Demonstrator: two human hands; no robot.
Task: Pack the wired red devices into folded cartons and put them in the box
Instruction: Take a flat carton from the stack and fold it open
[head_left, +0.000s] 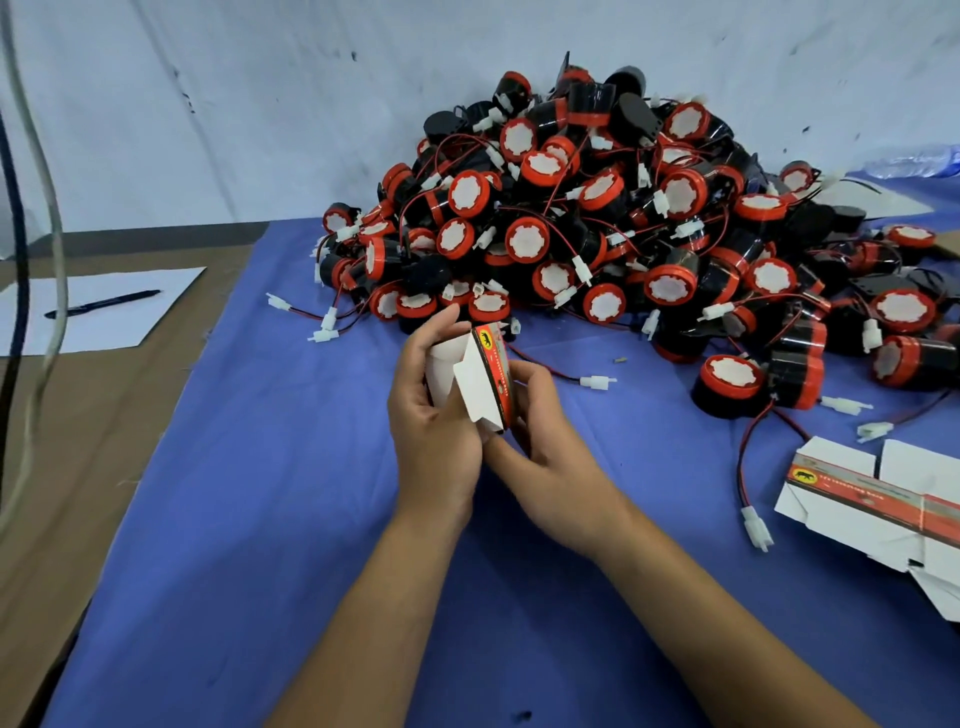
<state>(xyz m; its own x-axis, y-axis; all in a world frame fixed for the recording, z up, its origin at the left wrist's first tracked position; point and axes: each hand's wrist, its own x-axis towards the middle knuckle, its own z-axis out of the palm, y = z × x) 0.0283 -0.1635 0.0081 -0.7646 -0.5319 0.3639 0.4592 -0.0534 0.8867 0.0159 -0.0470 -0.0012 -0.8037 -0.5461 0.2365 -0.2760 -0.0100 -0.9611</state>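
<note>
With our left hand (431, 415) and right hand (540, 431) both clamped on the half-folded white-and-red printed carton (480, 384), mid-cloth before the far-edge heap of wired red-capped black devices (597, 223), we risk creasing its loose flap.

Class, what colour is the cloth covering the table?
Blue, seen clearly in the head view.

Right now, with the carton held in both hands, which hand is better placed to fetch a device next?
Probably the right hand: the device pile and loose devices lie on its side, while the left hand cradles the carton.
</note>
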